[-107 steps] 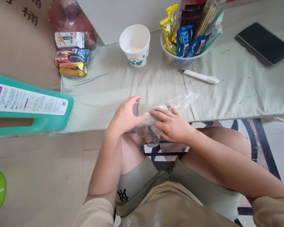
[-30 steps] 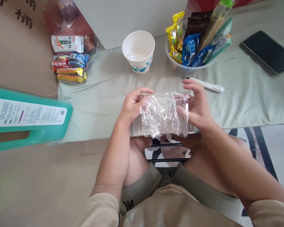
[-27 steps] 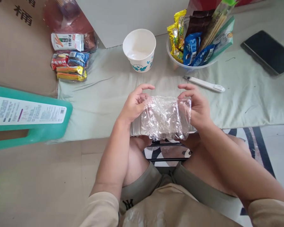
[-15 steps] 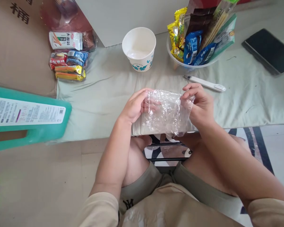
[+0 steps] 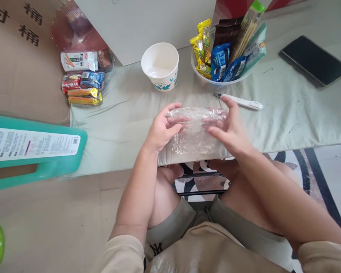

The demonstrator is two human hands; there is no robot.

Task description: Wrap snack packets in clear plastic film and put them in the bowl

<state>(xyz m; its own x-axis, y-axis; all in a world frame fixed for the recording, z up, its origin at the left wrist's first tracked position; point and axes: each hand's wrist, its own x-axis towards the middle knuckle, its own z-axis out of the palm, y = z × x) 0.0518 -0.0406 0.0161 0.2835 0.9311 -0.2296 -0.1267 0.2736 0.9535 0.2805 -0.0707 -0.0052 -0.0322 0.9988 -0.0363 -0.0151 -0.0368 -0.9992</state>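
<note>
A crinkled clear plastic bag [image 5: 195,138] is spread between my hands above the front edge of the cloth-covered surface. My left hand [image 5: 161,131] holds its left side, with fingers showing through the film and the thumb in front. At the right side, my right hand [image 5: 230,131] grips the bag, its fingers partly behind the film and its index finger raised. Just beyond the right hand lies a white utility knife [image 5: 246,102]. Farther back stands a white paper cup [image 5: 166,80] with blue-green leaf prints.
A clear plastic bowl [image 5: 195,70] of snack packets stands at the back, with a dark phone [image 5: 315,60] to its right. Bagged snacks [image 5: 83,81] lie at the left beside a cardboard box [image 5: 19,87]. A teal jug [image 5: 59,167] juts in from the left edge.
My right fingers have shifted from pinching the bag's right edge to behind its film, and the thumb has moved inward. The bag looks flatter. The view has shifted slightly.
</note>
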